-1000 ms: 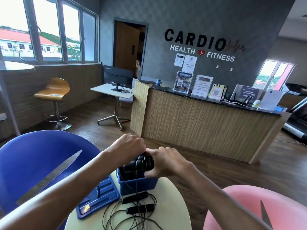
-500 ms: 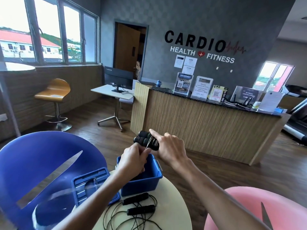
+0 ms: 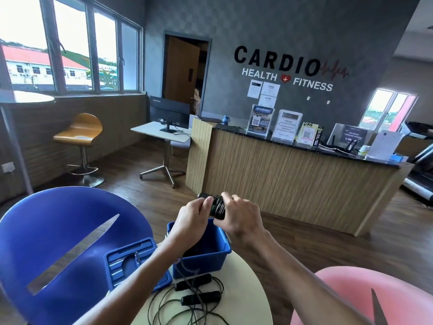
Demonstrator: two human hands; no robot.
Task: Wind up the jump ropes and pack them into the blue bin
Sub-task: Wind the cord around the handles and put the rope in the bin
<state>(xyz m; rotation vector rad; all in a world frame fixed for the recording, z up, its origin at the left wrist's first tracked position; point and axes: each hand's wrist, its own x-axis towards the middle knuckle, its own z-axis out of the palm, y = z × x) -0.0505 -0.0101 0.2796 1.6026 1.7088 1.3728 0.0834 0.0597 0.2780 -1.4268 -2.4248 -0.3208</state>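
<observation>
Above the open blue bin [image 3: 210, 255] I hold a jump rope's black handles [image 3: 216, 206] side by side, with thin cord wrapped round them. My right hand [image 3: 239, 216] grips the bundle from the right. My left hand [image 3: 193, 213] pinches the bundle's left end. A strand of cord hangs down from the bundle into the bin. A second black jump rope [image 3: 199, 290] lies loose on the round cream table [image 3: 248, 296], its two handles in front of the bin and its cord in tangled loops toward me.
The bin's blue lid [image 3: 131, 263] lies flat left of the bin, partly over the table edge. A blue chair [image 3: 58, 231] stands at left and a pink chair [image 3: 365, 299] at right. A wooden reception counter [image 3: 293, 179] stands beyond.
Both hands lifted the handle bundle from the bin's mouth to a spot above it. My left hand rose from below the bundle to its left end. More cord is wound round the handles.
</observation>
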